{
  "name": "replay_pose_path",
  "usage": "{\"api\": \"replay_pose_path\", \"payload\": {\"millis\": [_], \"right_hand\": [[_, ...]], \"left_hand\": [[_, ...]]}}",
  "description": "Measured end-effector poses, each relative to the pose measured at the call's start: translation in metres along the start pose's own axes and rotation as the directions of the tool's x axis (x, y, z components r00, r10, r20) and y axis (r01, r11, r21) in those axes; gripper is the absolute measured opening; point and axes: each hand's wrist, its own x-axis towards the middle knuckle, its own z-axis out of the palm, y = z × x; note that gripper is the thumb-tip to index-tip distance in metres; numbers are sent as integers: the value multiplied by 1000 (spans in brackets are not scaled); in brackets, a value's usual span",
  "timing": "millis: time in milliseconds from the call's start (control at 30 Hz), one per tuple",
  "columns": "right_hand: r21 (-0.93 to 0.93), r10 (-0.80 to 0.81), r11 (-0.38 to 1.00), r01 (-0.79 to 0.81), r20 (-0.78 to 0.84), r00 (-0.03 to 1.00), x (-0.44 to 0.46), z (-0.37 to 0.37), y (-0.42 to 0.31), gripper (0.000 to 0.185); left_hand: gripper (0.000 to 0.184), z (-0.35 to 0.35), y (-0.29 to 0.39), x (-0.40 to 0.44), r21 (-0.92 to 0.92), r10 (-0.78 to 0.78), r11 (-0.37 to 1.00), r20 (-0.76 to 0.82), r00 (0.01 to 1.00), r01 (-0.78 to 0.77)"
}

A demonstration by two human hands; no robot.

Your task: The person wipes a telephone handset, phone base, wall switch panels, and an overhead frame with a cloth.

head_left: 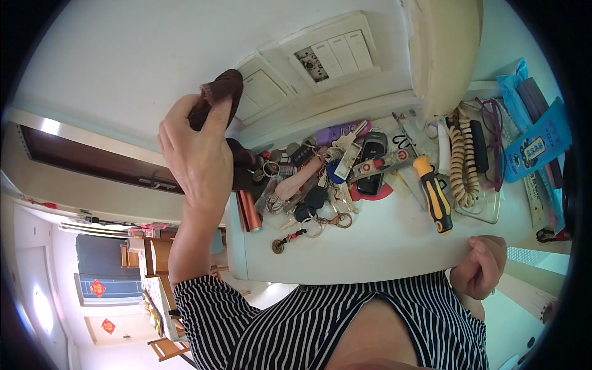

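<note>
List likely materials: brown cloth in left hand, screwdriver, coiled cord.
Brown cloth: textile, matte, probably woven or knit; it bunches softly in the left hand.
Screwdriver: handle likely moulded plastic, perhaps rubber-gripped, given its yellow and black sections; slim grey shaft, apparently metal.
Coiled cord: probably plastic-sheathed, smooth beige loops; core hidden.

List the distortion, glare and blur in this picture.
Head view: black corners, and the front edge of the white shelf bows, as a wide lens would make it; head view, lower left: the round bright patch is blown out; head view, upper left: the left hand and brown cloth show no obvious motion blur.
</note>
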Motion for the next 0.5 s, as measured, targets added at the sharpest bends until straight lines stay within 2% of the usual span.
{"api": "replay_pose_path", "payload": {"millis": [200,233,300,333,400,433,500], "right_hand": [[-8,-9,1000,9,-15,1000,2,1,-1,40],[-11,-14,1000,14,-25,1000,2,1,0,40],[0,-18,1000,18,-26,999,4,2,0,39],[9,-20,1000,21,-27,999,4,2,0,39],[3,-20,1000,20,-37,999,3,3,1,38],[-2,-21,1000,21,-46,999,3,4,1,38],[-4,-22,1000,22,-53,998,2,5,1,38]], "left_hand": [[27,5,21,-12,-107,145,986,143,979,-130],[27,5,21,-14,-105,144,986,145,979,-130],[34,5,19,-16,-73,27,997,226,974,-11],[34,3,16,-13,-73,28,997,226,974,-12],[37,-3,9,1,-8,32,999,91,995,-32],[40,-3,9,5,-46,23,999,49,999,-20],[36,-1,9,5,-44,47,998,62,997,-44]]}}
